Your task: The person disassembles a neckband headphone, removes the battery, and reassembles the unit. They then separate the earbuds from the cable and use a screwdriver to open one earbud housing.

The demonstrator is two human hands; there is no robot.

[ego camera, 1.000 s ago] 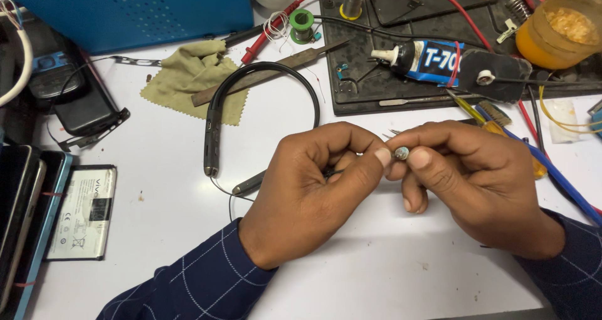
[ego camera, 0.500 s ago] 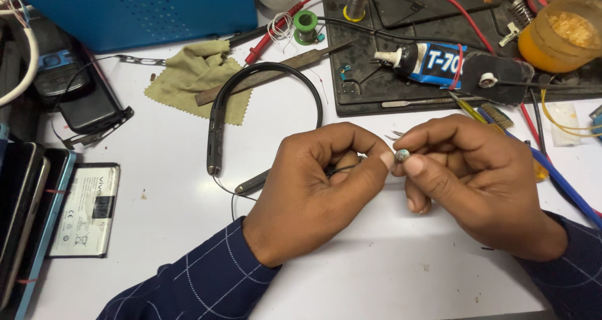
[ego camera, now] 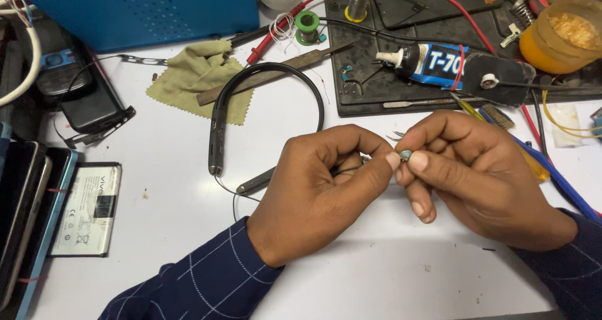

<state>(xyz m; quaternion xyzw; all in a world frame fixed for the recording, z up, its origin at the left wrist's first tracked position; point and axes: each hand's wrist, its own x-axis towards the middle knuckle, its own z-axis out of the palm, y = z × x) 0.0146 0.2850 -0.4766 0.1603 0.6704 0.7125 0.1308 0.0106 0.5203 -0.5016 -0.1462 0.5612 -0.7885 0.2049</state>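
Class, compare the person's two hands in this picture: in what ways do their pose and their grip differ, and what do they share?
The left hand is curled with its back to the camera, and a thin black wire leads into its grip; the right hand pinches a tiny pale part between thumb and forefinger. The left hand lies beside the black neckband; the right lies nearer the black work mat. Both wear dark checked sleeves and meet at the part over the white table.
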